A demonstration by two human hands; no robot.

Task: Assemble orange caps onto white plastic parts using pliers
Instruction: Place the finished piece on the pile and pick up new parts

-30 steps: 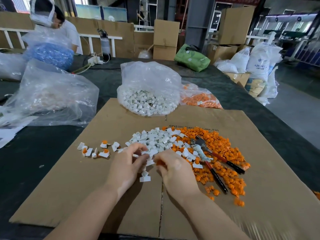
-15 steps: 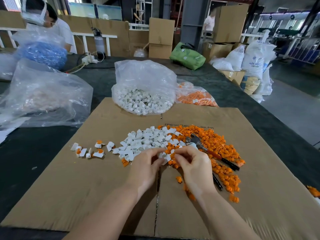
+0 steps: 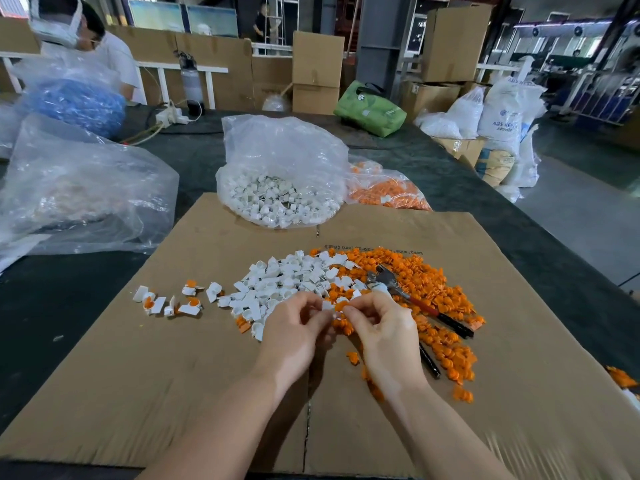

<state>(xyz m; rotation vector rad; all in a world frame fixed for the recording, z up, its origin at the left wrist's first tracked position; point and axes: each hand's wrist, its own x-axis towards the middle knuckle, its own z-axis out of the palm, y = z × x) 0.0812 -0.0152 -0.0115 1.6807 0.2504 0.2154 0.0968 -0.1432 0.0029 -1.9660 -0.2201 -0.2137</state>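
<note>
A heap of loose white plastic parts (image 3: 284, 275) lies on the cardboard sheet (image 3: 173, 375), with a wider heap of orange caps (image 3: 440, 299) to its right. The pliers (image 3: 415, 299) lie on the orange heap, red and black handles pointing toward me. My left hand (image 3: 294, 334) pinches a white part (image 3: 327, 305) at its fingertips. My right hand (image 3: 381, 327) pinches an orange cap (image 3: 341, 306) right against that part. Both hands hover just in front of the heaps. A few parts with orange caps fitted (image 3: 169, 301) lie at the left.
A clear bag of white parts (image 3: 280, 174) and a bag of orange caps (image 3: 388, 192) sit at the cardboard's far edge. Large clear bags (image 3: 79, 181) fill the left of the dark table. A masked person (image 3: 90, 46) sits at the far left. Boxes and sacks stand behind.
Both hands left the cardboard and rose to the near edge of the heaps. They have come together, the right now holding an orange cap against the left's white part.
</note>
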